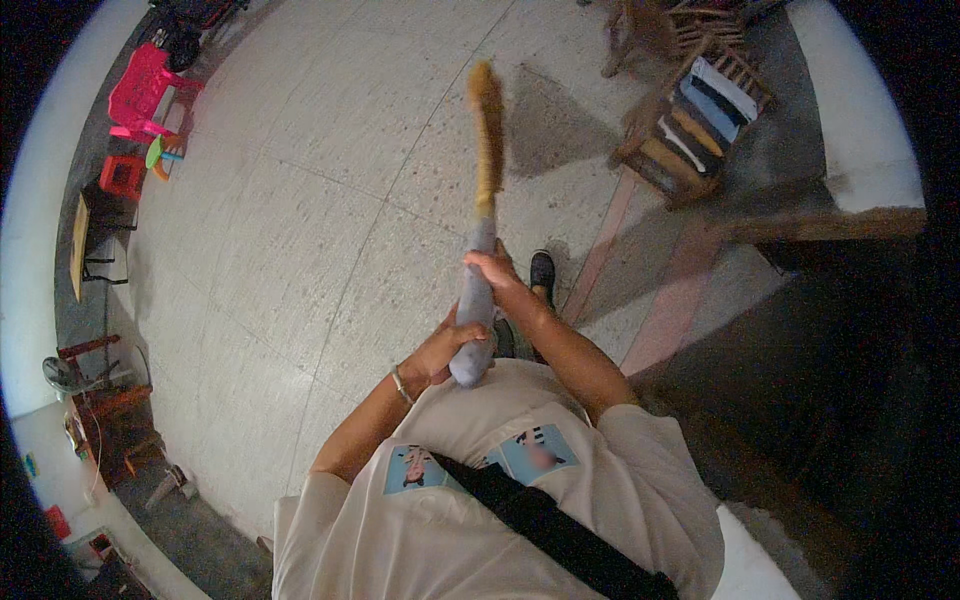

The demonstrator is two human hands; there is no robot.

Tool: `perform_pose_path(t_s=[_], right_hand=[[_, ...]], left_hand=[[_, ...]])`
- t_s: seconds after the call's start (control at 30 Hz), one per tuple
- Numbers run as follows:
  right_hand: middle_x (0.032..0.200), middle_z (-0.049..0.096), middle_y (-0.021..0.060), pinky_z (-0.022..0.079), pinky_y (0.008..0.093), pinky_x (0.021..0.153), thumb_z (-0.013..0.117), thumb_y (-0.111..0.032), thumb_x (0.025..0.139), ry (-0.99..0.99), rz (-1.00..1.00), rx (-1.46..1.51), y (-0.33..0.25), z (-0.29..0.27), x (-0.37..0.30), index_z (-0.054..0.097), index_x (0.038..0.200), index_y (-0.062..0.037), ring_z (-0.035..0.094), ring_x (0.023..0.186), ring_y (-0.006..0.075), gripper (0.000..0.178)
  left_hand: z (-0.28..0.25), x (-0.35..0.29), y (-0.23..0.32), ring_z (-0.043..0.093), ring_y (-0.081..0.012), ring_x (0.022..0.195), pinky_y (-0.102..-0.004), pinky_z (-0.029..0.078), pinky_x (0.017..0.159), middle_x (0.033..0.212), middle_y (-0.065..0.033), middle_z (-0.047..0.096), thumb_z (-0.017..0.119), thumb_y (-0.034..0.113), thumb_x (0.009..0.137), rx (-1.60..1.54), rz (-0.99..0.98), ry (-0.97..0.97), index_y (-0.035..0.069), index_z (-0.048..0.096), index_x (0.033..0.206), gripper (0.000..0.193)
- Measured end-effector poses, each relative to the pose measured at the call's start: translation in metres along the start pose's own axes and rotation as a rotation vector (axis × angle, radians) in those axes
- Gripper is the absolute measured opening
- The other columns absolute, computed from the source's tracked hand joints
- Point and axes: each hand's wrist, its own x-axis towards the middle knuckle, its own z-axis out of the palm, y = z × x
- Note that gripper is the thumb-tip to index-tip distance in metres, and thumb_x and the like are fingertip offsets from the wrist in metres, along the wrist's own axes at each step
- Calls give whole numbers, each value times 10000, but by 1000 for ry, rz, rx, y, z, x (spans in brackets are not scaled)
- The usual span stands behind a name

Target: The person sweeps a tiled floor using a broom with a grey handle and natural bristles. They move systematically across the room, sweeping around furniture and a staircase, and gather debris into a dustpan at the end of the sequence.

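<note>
A grass broom [487,130] with a grey-blue handle [476,300] points away from me over the speckled stone floor. My right hand [492,270] grips the handle higher up. My left hand [445,350], with a bracelet at the wrist, holds the handle's lower end close to my chest. The bristle end is blurred and hangs above the floor near its shadow. One dark shoe [542,270] shows just beyond my right hand.
A wooden shelf with folded cloths [700,115] stands at the upper right. Pink and red plastic chairs [140,95] sit at the upper left beside a small table [85,245]. A fan [65,375] and wooden furniture line the left wall.
</note>
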Motion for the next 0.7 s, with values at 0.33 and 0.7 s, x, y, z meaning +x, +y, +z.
perform_pose_path(t_s=[0.33, 0.7], right_hand=[[703, 481, 83, 394, 395, 526, 639, -172, 574, 264, 286, 118, -46, -177, 102, 495, 768, -66, 476, 576, 232, 265], [761, 513, 110, 455, 390, 520, 635, -115, 603, -120, 256, -7, -106, -109, 124, 423, 1017, -30, 533, 603, 229, 472]], left_hand=[[60, 177, 33, 567, -221, 592, -352, 494, 497, 812, -112, 525, 600, 157, 733, -101, -282, -82, 104, 261, 1243, 615], [91, 166, 84, 562, -221, 761, -353, 513, 616, 939, -94, 523, 617, 166, 747, -57, -22, 172, 141, 161, 1318, 731]])
